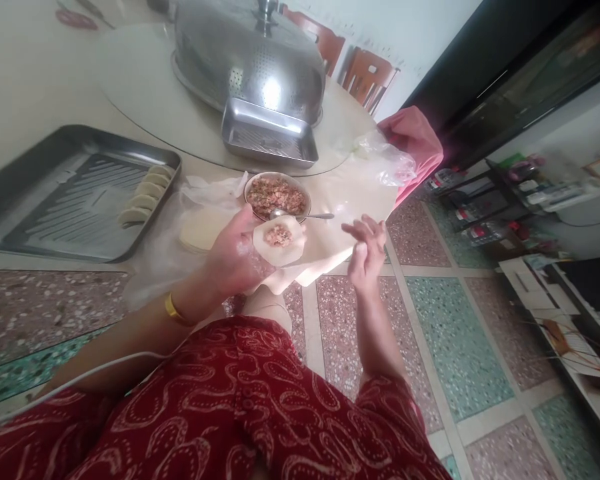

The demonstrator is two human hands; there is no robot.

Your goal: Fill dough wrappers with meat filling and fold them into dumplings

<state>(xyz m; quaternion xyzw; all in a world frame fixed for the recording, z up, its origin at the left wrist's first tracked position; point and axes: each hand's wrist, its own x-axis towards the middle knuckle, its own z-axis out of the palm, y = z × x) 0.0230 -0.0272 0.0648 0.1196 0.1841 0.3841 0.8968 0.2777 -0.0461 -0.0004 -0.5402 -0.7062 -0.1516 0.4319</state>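
A round dumpling wrapper [261, 248] lies in my left hand [235, 257], with a small mound of minced filling [279, 235] at its middle. My right hand [367, 250] is raised off to the right, fingers partly bent and apart, nothing visible in them. Just beyond the wrapper stands a bowl [247, 193] of minced filling, and a metal spoon [320, 216] rests in it with its handle pointing right. To the left of my left hand, a stack of wrappers [200, 228] sits on clear plastic. Several folded dumplings [145, 200] line the right side of a metal tray [93, 230].
A glass turntable [150, 113] carries a large domed steel lid [250, 60] and a small rectangular metal pan [270, 133]. A plastic bag [397, 163] and pink cloth [417, 137] are at the table's right edge. A white cord [110, 363] crosses my left forearm.
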